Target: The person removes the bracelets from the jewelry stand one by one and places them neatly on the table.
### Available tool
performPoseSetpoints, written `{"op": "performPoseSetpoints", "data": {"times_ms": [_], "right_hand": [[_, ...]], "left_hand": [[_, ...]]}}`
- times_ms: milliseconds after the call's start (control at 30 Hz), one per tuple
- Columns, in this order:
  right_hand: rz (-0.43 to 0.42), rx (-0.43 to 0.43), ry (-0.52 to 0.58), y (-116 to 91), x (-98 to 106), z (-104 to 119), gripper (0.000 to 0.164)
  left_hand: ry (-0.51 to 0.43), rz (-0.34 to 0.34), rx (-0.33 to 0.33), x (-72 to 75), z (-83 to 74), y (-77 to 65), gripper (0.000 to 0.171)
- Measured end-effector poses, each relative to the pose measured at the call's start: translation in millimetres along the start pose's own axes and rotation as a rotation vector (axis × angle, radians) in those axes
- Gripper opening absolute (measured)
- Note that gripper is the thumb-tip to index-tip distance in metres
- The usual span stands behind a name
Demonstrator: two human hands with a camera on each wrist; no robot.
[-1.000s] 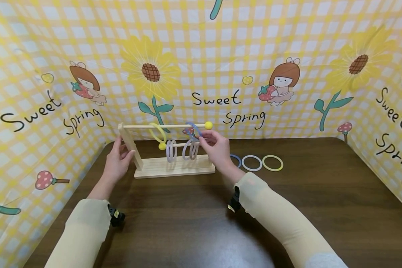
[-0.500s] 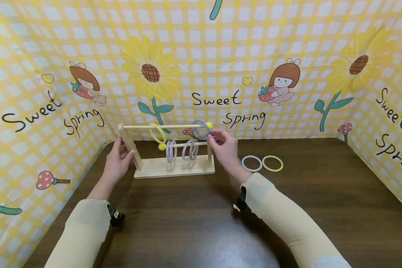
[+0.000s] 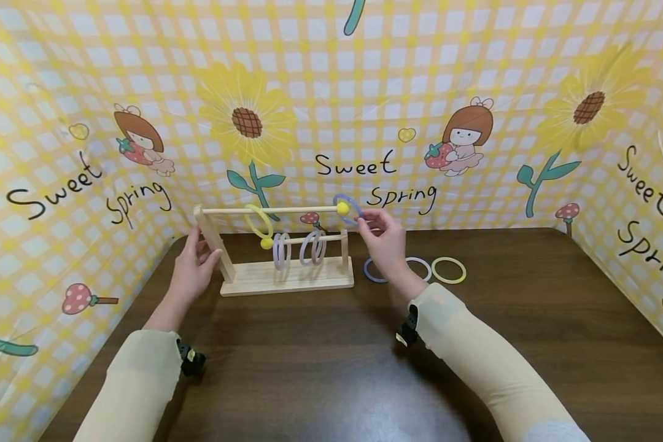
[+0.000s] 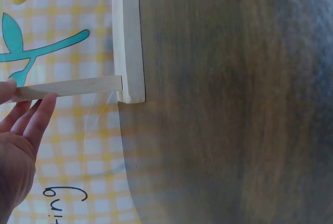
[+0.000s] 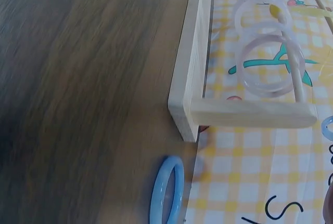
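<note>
Yellow-and-white checked cloth (image 3: 331,98) hangs beyond the left hand (image 3: 192,268) and right hand (image 3: 385,242), with a dark brown wooden table (image 3: 309,368) beneath them. Between the hands stands a pale wooden rack (image 3: 287,280); the left hand grips its tall post (image 3: 212,236) between thumb and fingers. Below and right of the right hand, a solid blue ring (image 5: 158,190), white ring (image 3: 430,270) and pale yellow ring (image 3: 465,270) lie flat. Left of that hand, translucent lilac rings (image 3: 277,253) hang round the lower rod (image 3: 334,238); nearer the left hand, a bright yellow ring (image 3: 265,218) hangs round the upper rod (image 3: 298,210). Right thumb and fingertips pinch a translucent blue ring (image 3: 356,204), its loop around the upper rod's yellow ball (image 3: 343,209) as seen from the head; whether they are threaded cannot be told.
</note>
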State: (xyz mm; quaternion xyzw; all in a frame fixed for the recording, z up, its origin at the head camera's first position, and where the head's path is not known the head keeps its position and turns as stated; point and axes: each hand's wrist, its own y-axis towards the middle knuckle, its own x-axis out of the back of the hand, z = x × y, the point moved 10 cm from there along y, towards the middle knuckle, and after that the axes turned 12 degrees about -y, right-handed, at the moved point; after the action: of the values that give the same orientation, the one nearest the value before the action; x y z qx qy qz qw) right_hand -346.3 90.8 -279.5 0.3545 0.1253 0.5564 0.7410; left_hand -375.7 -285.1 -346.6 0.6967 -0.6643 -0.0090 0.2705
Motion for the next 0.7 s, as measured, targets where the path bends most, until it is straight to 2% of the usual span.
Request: {"op": "performPoseSetpoints", "data": {"times_ms": [433,600,700], "right_hand": [[-0.018,0.019,-0.021,7,30,-10,0.013],[-0.031,0.053,-0.085,8,43,-13,0.013],[-0.049,0.063,-0.130,9,52,-23,0.013]], "left_hand": [[-0.004,-0.004,-0.014,-0.2,2.6,0.9,0.065],[0.008,-0.001,-0.016,-0.6,2.4,1.1,0.066],[0.003,-0.001,-0.008,-0.6,3.2,1.5,0.066]]}}
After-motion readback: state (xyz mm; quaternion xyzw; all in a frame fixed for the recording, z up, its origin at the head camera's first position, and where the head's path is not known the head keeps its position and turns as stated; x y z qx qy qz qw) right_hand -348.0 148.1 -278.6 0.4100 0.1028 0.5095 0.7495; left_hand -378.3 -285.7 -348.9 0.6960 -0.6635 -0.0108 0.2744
